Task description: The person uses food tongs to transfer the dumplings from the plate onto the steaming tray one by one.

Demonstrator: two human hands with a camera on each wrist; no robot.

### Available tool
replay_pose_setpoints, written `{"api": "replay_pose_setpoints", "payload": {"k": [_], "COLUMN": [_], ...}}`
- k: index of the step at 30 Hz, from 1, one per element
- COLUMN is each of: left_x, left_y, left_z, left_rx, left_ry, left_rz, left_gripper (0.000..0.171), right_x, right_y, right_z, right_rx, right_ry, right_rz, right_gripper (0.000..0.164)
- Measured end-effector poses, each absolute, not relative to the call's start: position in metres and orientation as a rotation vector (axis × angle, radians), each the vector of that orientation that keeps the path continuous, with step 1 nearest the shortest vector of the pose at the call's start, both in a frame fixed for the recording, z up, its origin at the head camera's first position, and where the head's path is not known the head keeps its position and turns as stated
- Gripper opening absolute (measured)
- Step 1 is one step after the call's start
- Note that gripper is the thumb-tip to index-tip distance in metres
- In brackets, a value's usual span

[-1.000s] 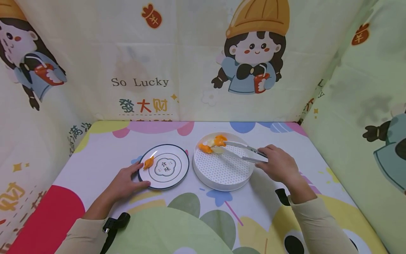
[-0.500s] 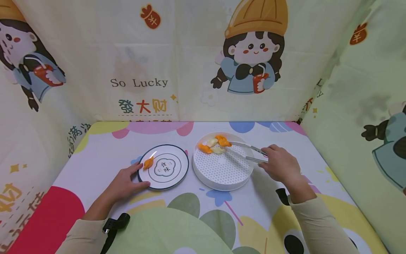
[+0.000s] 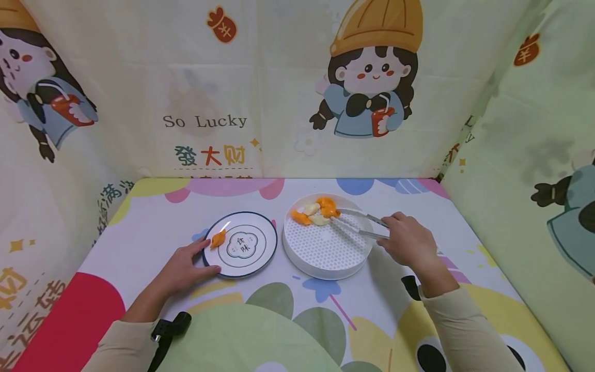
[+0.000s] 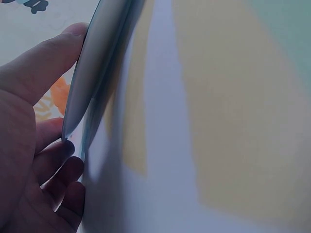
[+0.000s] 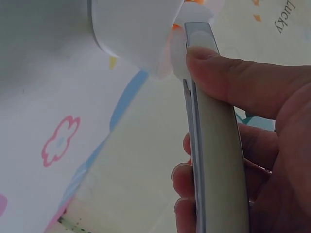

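Note:
My right hand (image 3: 411, 240) grips metal tongs (image 3: 372, 219), thumb on one arm and fingers round the other in the right wrist view. The tongs' tips reach into a white round steamer tray (image 3: 332, 256) with a perforated base, at an orange dumpling-like piece (image 3: 330, 212); whether they pinch it I cannot tell. Another orange piece (image 3: 300, 217) and cream pieces (image 3: 319, 220) lie beside it. My left hand (image 3: 186, 266) holds the rim of a white, blue-edged plate (image 3: 257, 258) between thumb and fingers. One orange dumpling-like piece (image 3: 218, 238) lies at the plate's left side.
The plate and tray stand side by side on a table with a colourful printed cover (image 3: 223, 336). Cartoon-printed cloth (image 3: 279, 93) hangs behind the table and along both sides. A black strap (image 3: 169, 328) is on the left wrist.
The tongs' tips have shifted slightly right within the tray, and the orange piece at them has moved right and nearer. The left hand and plate have stayed put.

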State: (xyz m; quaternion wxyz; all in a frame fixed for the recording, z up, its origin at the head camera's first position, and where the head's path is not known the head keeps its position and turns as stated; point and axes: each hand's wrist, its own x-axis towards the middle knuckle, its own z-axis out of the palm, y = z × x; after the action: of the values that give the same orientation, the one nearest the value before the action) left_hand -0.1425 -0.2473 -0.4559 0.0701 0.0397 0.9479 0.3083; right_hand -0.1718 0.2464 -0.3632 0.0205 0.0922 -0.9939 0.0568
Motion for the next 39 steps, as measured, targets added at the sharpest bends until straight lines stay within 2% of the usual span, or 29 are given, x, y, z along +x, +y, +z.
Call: {"api": "replay_pose_setpoints", "payload": {"k": [27,39], "left_x": [-0.141,-0.14], "left_y": [-0.247,-0.247], "left_z": [-0.452,-0.452], "left_rx": [0.114,0.12], "left_ry": [2.845,2.862], "left_rz": [0.926,0.914], "left_gripper": [0.095,0.095], "right_x": [-0.169,-0.165], "right_y": [0.247,0.218], "right_z": [-0.353,-0.353], "right_rx": [0.27,0.343], "right_ry": [-3.097,-3.03], "right_rz": [0.233,0.298], "right_gripper": [0.053,0.058]}}
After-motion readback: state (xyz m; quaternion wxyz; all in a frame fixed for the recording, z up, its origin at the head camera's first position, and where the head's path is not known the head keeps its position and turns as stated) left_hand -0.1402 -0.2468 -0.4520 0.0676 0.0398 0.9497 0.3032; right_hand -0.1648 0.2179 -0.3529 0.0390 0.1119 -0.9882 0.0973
